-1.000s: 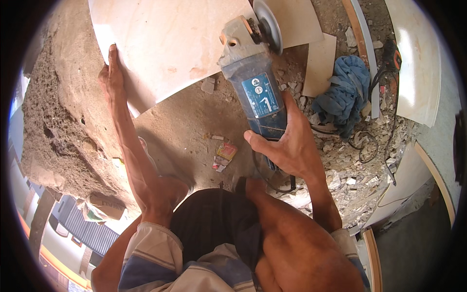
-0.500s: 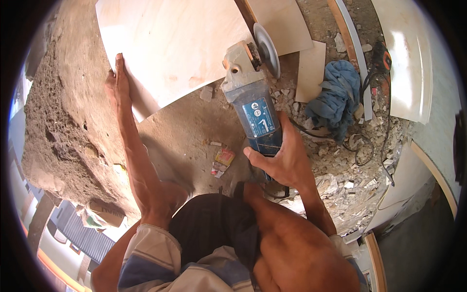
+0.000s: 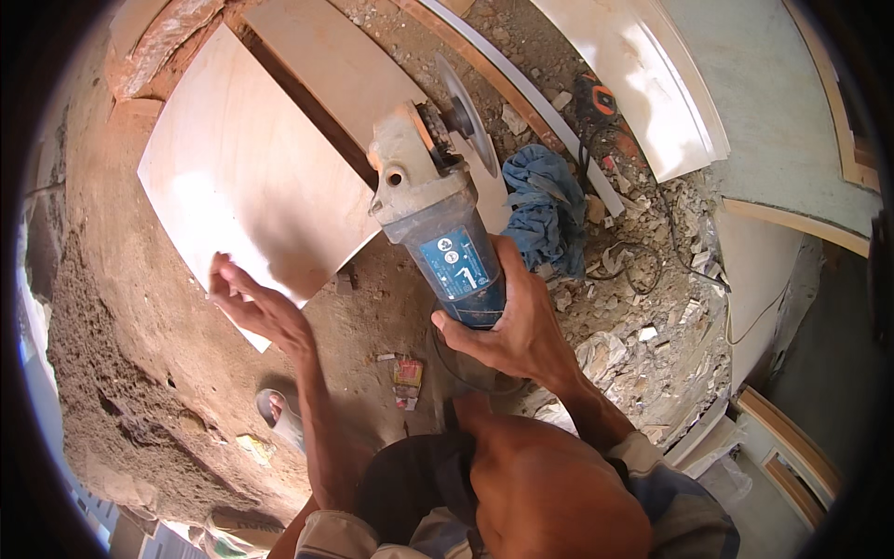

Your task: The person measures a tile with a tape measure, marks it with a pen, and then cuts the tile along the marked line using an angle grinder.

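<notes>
My right hand (image 3: 523, 328) is wrapped round the body of an angle grinder (image 3: 456, 256), blue and grey with a dusty metal head. Its thin disc (image 3: 470, 116) points away from me to the upper right and touches nothing that I can see. A pale, wood-grained flat panel (image 3: 251, 140) lies on the ground at the left, with a shadow across its near part. By the panel's near corner is my left hand (image 3: 261, 307), its fingers loosely bent and apart, gripping nothing; whether a fingertip touches the panel I cannot tell.
A second pale panel (image 3: 326, 47) lies beyond the first. A crumpled blue cloth (image 3: 545, 210), a black-and-orange power tool (image 3: 594, 98), its cord (image 3: 670, 219) and broken rubble (image 3: 643, 326) lie to the right. Nearer is a red-and-yellow packet (image 3: 407, 377). More large sheets (image 3: 624, 74) stand at the far right.
My left hand has let go of the panel's edge. The panel sits lower and farther left in view. My right hand still holds the grinder, and my view has shifted.
</notes>
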`<state>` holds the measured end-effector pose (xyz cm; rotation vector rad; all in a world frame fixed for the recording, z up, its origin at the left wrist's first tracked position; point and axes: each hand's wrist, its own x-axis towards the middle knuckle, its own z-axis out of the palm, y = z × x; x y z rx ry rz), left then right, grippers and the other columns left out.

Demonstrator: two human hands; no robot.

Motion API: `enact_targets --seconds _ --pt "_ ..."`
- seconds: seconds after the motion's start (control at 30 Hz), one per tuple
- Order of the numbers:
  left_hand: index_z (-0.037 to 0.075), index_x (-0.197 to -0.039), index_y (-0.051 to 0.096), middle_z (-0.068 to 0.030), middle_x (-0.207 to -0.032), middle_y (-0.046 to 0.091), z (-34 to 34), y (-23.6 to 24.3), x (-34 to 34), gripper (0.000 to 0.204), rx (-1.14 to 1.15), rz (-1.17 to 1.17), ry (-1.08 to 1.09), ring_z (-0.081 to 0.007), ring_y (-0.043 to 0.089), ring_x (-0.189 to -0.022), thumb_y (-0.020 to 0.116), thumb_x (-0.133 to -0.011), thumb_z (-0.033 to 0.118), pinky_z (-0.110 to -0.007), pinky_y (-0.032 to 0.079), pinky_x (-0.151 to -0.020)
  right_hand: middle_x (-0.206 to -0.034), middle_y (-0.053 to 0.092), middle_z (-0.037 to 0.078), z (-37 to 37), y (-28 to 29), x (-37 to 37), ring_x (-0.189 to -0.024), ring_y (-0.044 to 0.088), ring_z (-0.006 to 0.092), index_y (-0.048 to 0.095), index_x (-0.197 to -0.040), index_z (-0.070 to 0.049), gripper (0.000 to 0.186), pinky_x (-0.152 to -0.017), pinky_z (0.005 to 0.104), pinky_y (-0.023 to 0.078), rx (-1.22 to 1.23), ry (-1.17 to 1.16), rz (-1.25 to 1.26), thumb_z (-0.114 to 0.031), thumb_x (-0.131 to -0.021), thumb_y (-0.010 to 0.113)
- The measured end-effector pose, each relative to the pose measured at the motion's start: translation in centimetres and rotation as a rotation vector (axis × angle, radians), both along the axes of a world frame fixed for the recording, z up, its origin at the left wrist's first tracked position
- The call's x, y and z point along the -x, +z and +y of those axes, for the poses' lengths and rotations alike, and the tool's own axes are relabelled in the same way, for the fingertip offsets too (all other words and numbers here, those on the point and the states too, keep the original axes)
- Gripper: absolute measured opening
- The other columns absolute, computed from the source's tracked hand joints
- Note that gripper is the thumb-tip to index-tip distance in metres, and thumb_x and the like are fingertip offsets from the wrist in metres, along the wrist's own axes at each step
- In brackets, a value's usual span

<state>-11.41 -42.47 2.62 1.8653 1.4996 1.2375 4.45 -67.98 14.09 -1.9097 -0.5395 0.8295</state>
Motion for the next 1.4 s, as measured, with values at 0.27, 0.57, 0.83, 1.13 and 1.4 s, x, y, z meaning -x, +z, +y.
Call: enact_targets --seconds 0.27,0.57,0.83,1.13,1.4 --pt "0.005 -0.151 0.06 -0.0053 -0.133 0.071 -15.3 8.7 -7.5 0.061 1.354 -0.669 -0.887 -0.0117 0.067 -0.114 0.066 -0.111 0.05 -0.031 0.057 -0.097 -0.107 0.076 0.025 -1.7 -0.1 0.3 -0.098 0.079 0.0404 0.051 -0.139 0.0 0.074 -0.084 0.0482 0.061 0.032 -0.076 -0.107 -0.027 -0.083 0.091" --pt "0.003 -0.144 0.062 -0.0047 -0.122 0.074 -16.1 6.6 -8.3 0.054 1.566 -0.663 -0.883 -0.0108 0.07 -0.107 0.065 -0.112 0.047 -0.03 0.058 -0.093 -0.114 0.075 0.027 -3.2 -2.2 0.8 -0.105 0.078 0.0416 0.051 -0.144 0.0 0.077 -0.088 0.0489 0.061 0.061 -0.172 -0.184 -0.03 -0.085 0.091" --pt "0.003 -0.136 0.072 -0.0096 -0.115 0.08 -8.7 6.2 -7.2 0.041 0.903 -0.031 -0.96 -0.0187 0.074 -0.1 0.076 -0.107 0.032 -0.033 0.06 -0.088 -0.112 0.076 0.027 -2.3 -4.0 -2.3 -0.101 0.078 0.0452 0.053 -0.143 0.0 0.076 -0.087 0.051 0.06 0.204 -0.218 -0.346 -0.032 -0.086 0.092" --pt "0.002 -0.133 0.07 -0.0165 -0.124 0.075 12.1 0.6 6.3 0.056 0.264 0.266 -0.045 -0.0261 0.073 -0.103 0.068 -0.108 0.052 -0.044 0.061 -0.081 -0.105 0.078 0.023 5.4 -7.2 -9.4 -0.093 0.078 0.0424 0.057 -0.138 0.0 0.068 -0.082 0.0502 0.06 0.242 -0.203 -0.553 -0.028 -0.086 0.091" --pt "0.002 -0.135 0.07 -0.015 -0.121 0.073 14.0 -4.4 11.6 0.058 0.268 0.308 0.091 -0.0258 0.072 -0.105 0.068 -0.107 0.053 -0.045 0.062 -0.084 -0.105 0.078 0.023 9.1 -11.0 -15.7 -0.09 0.079 0.042 0.057 -0.14 -0.002 0.069 -0.079 0.0506 0.061 0.359 -0.099 -0.85 -0.031 -0.087 0.091"
